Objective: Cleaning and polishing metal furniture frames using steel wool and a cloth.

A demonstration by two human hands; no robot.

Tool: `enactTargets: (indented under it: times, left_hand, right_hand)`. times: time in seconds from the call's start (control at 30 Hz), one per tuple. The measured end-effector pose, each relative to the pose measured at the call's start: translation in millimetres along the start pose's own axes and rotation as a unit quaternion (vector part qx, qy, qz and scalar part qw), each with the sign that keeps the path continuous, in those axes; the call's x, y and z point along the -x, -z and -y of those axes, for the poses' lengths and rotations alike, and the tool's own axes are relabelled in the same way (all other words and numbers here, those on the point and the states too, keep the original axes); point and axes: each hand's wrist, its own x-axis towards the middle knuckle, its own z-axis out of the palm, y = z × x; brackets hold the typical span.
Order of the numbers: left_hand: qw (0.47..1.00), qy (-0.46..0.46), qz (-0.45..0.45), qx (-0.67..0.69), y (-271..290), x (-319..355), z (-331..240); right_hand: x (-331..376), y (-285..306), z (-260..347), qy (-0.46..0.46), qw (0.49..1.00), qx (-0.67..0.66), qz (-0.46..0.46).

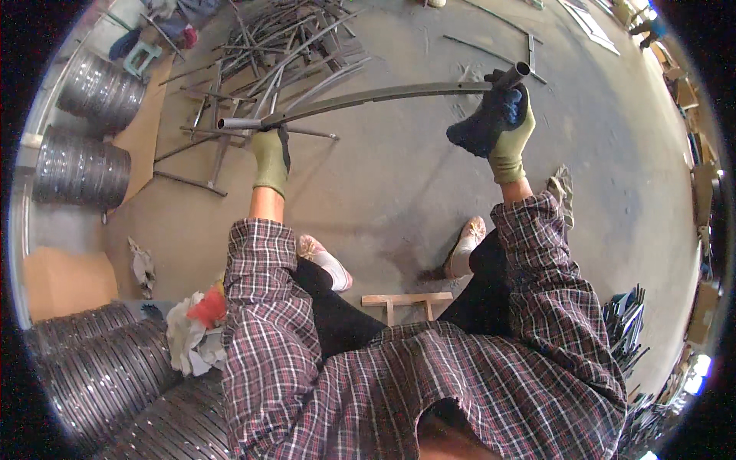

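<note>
A long, thin metal bar (383,93) hangs at 12 o'clock, up off the floor, with a short round tube at each end: the left tube (239,123) and the right tube (523,70). The left hand (270,157), in a green and dark glove, grips the bar just beside the left tube, though some fingers are hidden. The right hand (506,126), gloved too, is curled tight round the other end, by the right tube. The bar looks stiff and hard to break, and likely not too heavy, since the tubes are hollow. Smooth metal may slip or twist, so holding both ends, near the tubes, seems best. The open tube rims could be sharp, so fingers do better away from them. At 11 o'clock a messy pile of metal rods (295,54) lies close behind the left end, and it could catch the bar. Dark stacks (80,165) stand at 9 and 10 o'clock. A little wooden stand (406,299) sits at 6 o'clock, between the legs. The most room is on the grey floor (613,192) from 2 to 3 o'clock.
</note>
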Motion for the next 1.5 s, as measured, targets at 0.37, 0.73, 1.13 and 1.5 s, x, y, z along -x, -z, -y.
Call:
enactTargets:
  times: [0.37, 0.73, 1.13, 1.5]
  left_hand:
    - [0.992, 0.056, 0.005, 0.116, 18, -7, 0]
    - [0.993, -0.032, -0.007, -0.112, 4, 29, -43]
    - [0.993, -0.086, 0.02, -0.083, 14, 18, -31]
    - [0.998, 0.048, -0.008, -0.031, 9, 21, -29]
  right_hand:
    - [8, 6, -1, -0.034, 0.998, 0.007, 0.046]
    - [13, 2, -10, -0.043, 0.992, -0.118, 0.021]
    - [19, 0, -24, -0.055, 0.993, -0.104, 0.024]
    - [-7, -3, 28, 0.006, 0.997, -0.078, -0.007]
